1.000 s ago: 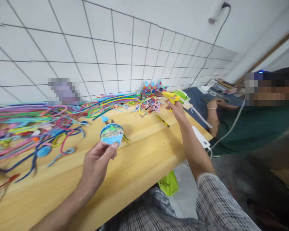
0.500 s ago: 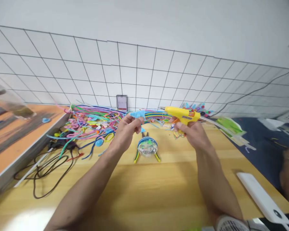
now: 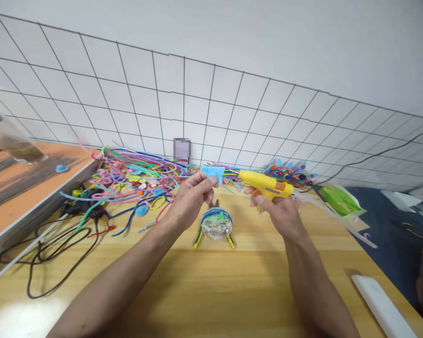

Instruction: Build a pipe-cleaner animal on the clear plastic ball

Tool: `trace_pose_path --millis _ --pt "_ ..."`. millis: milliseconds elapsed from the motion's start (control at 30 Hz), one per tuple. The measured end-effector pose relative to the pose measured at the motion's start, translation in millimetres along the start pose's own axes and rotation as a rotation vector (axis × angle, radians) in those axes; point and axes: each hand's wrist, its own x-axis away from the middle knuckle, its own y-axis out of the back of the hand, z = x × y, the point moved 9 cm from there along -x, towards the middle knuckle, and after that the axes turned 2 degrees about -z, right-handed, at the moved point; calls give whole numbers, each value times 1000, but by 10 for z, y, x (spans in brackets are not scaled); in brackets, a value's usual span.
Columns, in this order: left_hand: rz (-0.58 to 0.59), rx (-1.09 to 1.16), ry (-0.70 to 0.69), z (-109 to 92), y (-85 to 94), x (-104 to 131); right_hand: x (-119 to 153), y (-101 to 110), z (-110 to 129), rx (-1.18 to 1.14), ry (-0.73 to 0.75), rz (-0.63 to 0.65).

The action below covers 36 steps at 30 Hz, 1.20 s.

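Note:
My left hand (image 3: 193,195) pinches a light blue fuzzy piece (image 3: 213,174) between thumb and fingers, raised above the table. My right hand (image 3: 277,209) is wrapped round the handle of a yellow glue gun (image 3: 264,183). The gun's metal nozzle points left, close to the blue piece's right edge; whether they touch I cannot tell. Below and between the hands, a round clear container with a blue rim (image 3: 216,225) lies over pliers with yellow and green handles (image 3: 231,241).
Colourful pipe cleaners (image 3: 134,171) heap along the back left. Black cables (image 3: 61,253) coil at the left. A phone (image 3: 182,151) leans on the wall grid. Colourful figures (image 3: 289,173) stand back right, a green packet (image 3: 340,199) beyond. A white device (image 3: 380,303) lies front right.
The glue gun's nozzle and the blue piece are closer together. My left hand has shifted right with the piece, and the gun now tilts slightly down to the right. The camera view has shifted.

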Motion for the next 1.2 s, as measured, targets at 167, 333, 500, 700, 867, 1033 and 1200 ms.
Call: trace_pose_path --millis 167,333,500,700,867,1033,1200 --pt "24 83 22 -11 -64 22 14 17 -2 22 28 -15" --pt "49 129 42 -17 -97 32 36 -33 40 62 48 7" --pt "57 156 51 -20 -104 41 45 -31 41 67 53 -17" --pt "50 150 76 7 -126 65 54 -39 46 80 25 -36" --pt "53 134 69 -3 -149 72 54 -30 46 78 23 -55" --pt "63 140 78 -10 -173 88 50 -24 23 68 31 -65" --pt "58 152 80 0 -162 88 51 -16 -2 78 24 -72"
